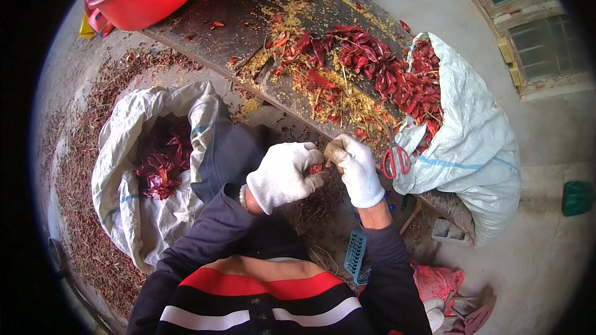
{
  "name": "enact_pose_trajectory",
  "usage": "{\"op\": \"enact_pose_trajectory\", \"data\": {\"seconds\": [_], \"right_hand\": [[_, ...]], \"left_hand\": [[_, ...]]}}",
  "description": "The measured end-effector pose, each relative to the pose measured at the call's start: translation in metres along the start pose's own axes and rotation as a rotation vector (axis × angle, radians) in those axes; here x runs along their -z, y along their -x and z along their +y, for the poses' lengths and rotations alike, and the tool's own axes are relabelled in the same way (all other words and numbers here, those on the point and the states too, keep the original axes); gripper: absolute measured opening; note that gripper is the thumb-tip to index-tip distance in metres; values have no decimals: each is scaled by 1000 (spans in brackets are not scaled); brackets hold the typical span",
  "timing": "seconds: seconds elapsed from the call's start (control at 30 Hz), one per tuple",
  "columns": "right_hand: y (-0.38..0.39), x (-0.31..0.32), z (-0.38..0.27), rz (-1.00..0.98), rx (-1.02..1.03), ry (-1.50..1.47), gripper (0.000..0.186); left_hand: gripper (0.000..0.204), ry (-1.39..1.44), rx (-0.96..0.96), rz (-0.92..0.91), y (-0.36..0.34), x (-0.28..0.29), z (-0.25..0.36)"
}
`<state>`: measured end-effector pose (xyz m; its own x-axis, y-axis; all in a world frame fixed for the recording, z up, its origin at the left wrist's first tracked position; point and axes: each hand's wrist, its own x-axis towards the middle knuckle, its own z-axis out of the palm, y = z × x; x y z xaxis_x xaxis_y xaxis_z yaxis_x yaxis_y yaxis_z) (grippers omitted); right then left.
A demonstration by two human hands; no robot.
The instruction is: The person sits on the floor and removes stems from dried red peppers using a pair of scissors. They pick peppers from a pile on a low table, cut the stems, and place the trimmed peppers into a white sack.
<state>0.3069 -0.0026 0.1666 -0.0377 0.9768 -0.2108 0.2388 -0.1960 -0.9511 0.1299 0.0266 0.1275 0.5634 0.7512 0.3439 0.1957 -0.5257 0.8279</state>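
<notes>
Chilli [316, 169], red and dried, sits pinched in the curled fingers of the gloved left hand [285, 174]; beside it the gloved right hand [355, 167] has its fingertips bunched close, though whether they grip anything I cannot tell. Red-handled scissors [391, 156] lie at the edge of the table [205, 40], near a white sack [469, 130] spilling chillies [388, 77]; a second sack [127, 124], holding more, stands open to the left
</notes>
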Motion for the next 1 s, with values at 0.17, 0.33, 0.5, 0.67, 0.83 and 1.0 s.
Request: {"op": "enact_pose_trajectory", "data": {"seconds": [0.17, 0.33, 0.5, 0.67, 0.83, 1.0], "right_hand": [[-5, 0, 28, -5, -39, -112, 21], [-35, 20, 51, 117, -129, -729, 14], [-48, 45, 80, 234, 131, 521, 22], [-81, 46, 85, 313, 154, 715, 23], [-159, 55, 104, 599, 121, 598, 20], [-201, 49, 91, 677, -116, 640, 32]], "left_hand": [[18, -101, -131, -27, -2, -6, -1], [16, -97, -110, -95, 0, -6, 7], [19, 54, 67, 24, -2, -5, 2], [18, 95, 70, 70, -1, -8, 1], [22, 104, 133, 55, -2, -6, 3], [22, 113, 164, 52, -2, -1, 4]]}}
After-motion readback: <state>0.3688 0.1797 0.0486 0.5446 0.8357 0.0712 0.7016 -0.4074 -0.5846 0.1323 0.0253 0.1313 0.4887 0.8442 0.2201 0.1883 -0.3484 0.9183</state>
